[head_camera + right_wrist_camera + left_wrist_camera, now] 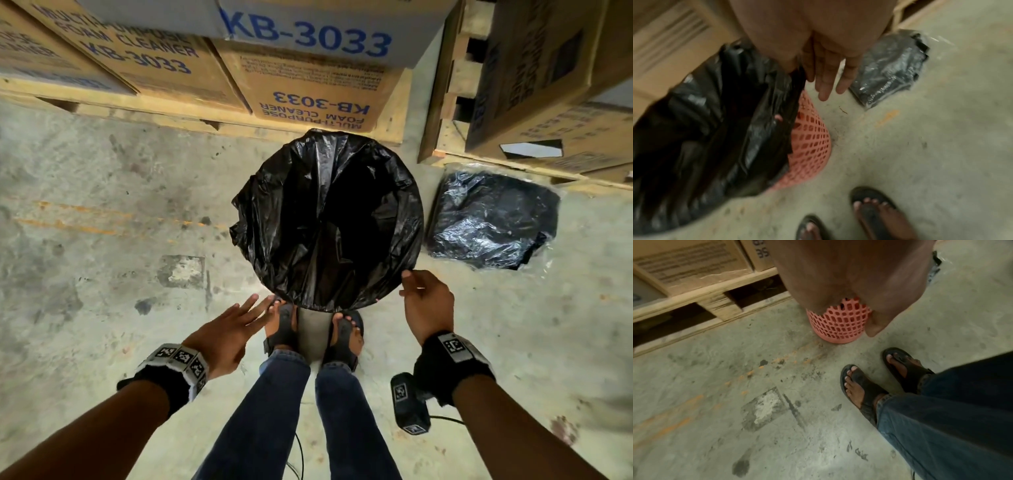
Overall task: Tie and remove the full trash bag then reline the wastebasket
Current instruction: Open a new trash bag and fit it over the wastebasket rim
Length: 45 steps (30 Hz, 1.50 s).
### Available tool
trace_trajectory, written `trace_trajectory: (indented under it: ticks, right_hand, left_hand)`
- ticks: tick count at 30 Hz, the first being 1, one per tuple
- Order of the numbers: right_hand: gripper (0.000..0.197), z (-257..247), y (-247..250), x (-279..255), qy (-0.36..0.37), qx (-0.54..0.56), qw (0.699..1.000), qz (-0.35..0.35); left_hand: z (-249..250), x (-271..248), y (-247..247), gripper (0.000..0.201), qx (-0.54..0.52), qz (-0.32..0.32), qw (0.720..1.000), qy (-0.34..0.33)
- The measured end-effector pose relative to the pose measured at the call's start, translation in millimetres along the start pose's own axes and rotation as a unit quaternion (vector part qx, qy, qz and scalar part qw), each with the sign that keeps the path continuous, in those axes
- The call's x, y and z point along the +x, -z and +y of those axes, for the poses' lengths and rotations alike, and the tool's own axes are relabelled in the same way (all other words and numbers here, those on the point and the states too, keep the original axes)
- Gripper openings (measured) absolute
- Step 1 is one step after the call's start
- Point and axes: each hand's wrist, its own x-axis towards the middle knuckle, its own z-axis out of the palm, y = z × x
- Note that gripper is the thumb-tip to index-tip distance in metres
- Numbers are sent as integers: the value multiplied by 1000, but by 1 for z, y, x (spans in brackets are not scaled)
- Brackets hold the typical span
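While both hands hover open — wastebasket point(812, 142) w/ black liner point(325, 222).

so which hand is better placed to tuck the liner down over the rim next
Right, probably. The right hand already has its thumb and fingertips at the black liner where it folds over the wastebasket rim. The left hand is open with fingers spread, apart from the liner.

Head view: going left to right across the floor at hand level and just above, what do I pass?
Left hand, open above bare concrete → black bag lining the wastebasket → right hand, at the bag's near right edge → clear-wrapped pack of black bags on the floor.
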Motion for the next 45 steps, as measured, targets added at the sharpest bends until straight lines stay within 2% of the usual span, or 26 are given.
trace_trajectory:
  ticks: [2,3,5,6,8,9,10,14,17,20,22,24,27,28,29,32,33,34,35,36,37,39,40,42,43,45]
  right_hand:
    - [21,0,-4,1,-20,67,997,18]
    - [19,2,-6,0,-34,110,993,30]
    - [17,3,-7,-2,-60,200,977,49]
    - [18,4,-7,-2,-65,226,970,55]
    - [22,6,-7,0,-58,205,975,58]
    - [23,9,-8,2,-52,178,981,58]
    - [24,11,-9,4,-50,152,986,55]
    - [26,18,-8,20,-77,91,992,27]
    - [26,18,-6,37,-79,54,995,-22]
    - [26,20,-3,51,-95,9,994,-49]
    - [29,19,-1,54,-121,57,989,-58]
    - [27,12,3,48,-142,165,975,-44]
    - [17,-5,12,30,-112,255,960,-2]
    - [18,-9,13,25,-86,251,964,5]
    - [17,-11,11,23,-61,237,970,7]
    - [10,-12,5,24,-30,201,979,23]
    - [9,-11,3,27,-30,198,979,30]
    - [8,-11,1,29,-28,196,980,32]
    - [9,-9,0,32,-26,193,980,33]
    - [10,-8,0,34,-24,188,981,37]
    - [11,-9,-1,36,-19,179,983,41]
    - [19,-11,0,40,-9,161,985,57]
    - [21,-14,1,42,-7,157,985,67]
    - [13,-22,2,45,-1,152,984,88]
    - [6,-26,3,47,-1,149,984,98]
    - [11,-32,4,51,-5,143,983,114]
  left_hand:
    - [-2,3,11,59,-135,64,986,76]
    - [-4,9,18,46,-206,123,963,125]
    - [-9,21,33,28,-351,249,877,212]
    - [-12,28,42,28,-401,289,834,244]
    - [-18,39,56,39,-481,338,759,278]
    - [-18,43,63,42,-508,355,730,287]
    - [-17,48,69,42,-520,369,714,289]
    - [-12,63,80,31,-514,405,695,298]
    - [-13,69,79,23,-546,386,681,298]
    - [-20,68,75,8,-559,378,684,276]
    - [-25,66,75,13,-577,375,674,269]
    - [-29,65,74,22,-596,375,655,274]
    - [-36,71,67,25,-589,354,659,305]
    - [-40,76,63,24,-573,335,672,328]
    - [-44,81,60,22,-536,313,702,349]
    - [-57,94,59,23,-378,190,834,355]
    - [-60,97,61,27,-368,137,858,331]
    - [-64,100,61,29,-380,91,867,310]
    - [-66,100,62,28,-417,57,858,294]
    - [-67,99,63,28,-476,51,833,276]
    - [-67,95,67,35,-542,67,791,276]
    - [-69,88,76,51,-685,138,654,289]
    - [-71,84,81,49,-701,192,626,285]
    - [-70,77,90,27,-694,272,608,274]
    - [-65,74,93,19,-697,289,602,261]
    - [-55,71,93,13,-700,307,598,242]
